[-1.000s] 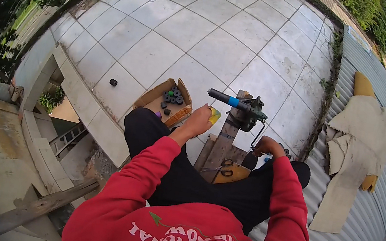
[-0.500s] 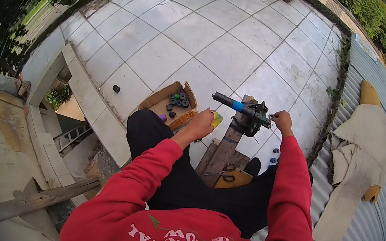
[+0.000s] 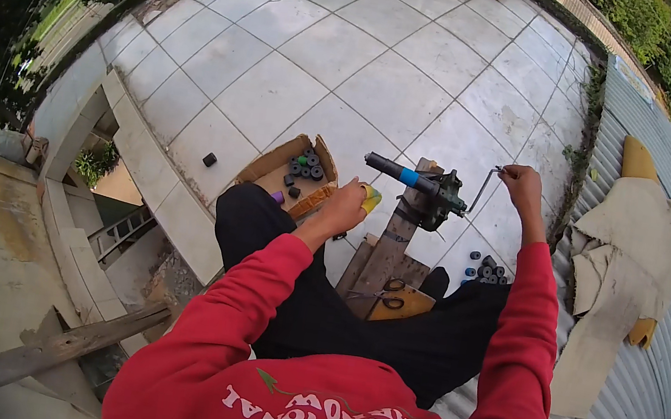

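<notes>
In front of me a dark metal hand-crank machine (image 3: 445, 199) is fixed to a wooden plank (image 3: 390, 251). A black tube (image 3: 384, 167) with a blue band sticks out of its left side. The thin bent crank handle (image 3: 484, 193) comes out on the right, and my right hand (image 3: 521, 187) is closed on its outer end. Left of the plank, my left hand (image 3: 342, 210) grips a small yellow-green piece (image 3: 370, 200), too covered to name exactly; it is apart from the machine. Scissors (image 3: 394, 295) rest on a wooden board (image 3: 414, 308) between my legs.
Left of the machine, an open cardboard box (image 3: 268, 167) holds several dark rolls (image 3: 304, 169). One black roll (image 3: 209, 159) lies alone on the tiles. More small rolls (image 3: 488, 271) sit by my right knee. Cardboard sheets (image 3: 635, 243) cover corrugated roofing (image 3: 618, 155) at right.
My right hand has swung outward and up from close beside the machine, with the crank handle now extended toward it. The rolls by my right knee show more. My left hand stays nearly in place.
</notes>
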Available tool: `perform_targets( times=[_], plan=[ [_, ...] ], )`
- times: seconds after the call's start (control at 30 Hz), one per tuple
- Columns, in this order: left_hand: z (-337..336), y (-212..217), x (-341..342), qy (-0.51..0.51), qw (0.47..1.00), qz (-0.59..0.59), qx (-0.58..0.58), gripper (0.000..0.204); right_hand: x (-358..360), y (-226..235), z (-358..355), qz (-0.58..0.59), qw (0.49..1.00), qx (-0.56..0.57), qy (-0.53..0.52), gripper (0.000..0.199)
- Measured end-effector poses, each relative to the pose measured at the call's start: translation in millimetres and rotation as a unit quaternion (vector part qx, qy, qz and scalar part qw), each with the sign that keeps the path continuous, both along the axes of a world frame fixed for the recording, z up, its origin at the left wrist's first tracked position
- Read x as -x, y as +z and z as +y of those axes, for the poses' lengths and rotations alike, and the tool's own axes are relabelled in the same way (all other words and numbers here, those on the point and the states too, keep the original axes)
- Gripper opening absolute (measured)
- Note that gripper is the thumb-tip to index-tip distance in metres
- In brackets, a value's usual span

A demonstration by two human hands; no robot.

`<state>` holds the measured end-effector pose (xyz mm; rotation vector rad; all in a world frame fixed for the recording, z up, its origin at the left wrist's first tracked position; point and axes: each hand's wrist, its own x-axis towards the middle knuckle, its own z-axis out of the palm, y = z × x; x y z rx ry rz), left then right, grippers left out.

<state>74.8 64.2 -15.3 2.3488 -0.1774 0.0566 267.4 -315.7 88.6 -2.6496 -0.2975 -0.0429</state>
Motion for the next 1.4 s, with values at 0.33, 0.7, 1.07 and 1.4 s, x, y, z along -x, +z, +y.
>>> perform_targets(
  times=[0.33, 0.7, 1.07, 1.4],
  plan=[
    [4, -8, -3, -0.006, 1.0, 0.022, 0.003, 0.018, 109, 112, 9, 0.163, 0.983, 0.035, 0.077, 0.02],
    [-3, -1, -4, 0.02, 0.999, -0.03, 0.035, 0.012, 144, 21, 11, 0.498, 0.83, 0.095, 0.233, 0.019],
    [4, 21, 2, -0.005, 0.995, 0.095, -0.029, 0.014, 73, -148, 26, 0.537, 0.79, 0.184, 0.232, 0.022],
    [-1, 32, 2, -0.012, 0.999, 0.037, -0.018, 0.016, -5, -149, 5, 0.17, 0.981, 0.091, 0.036, 0.017]
  ],
)
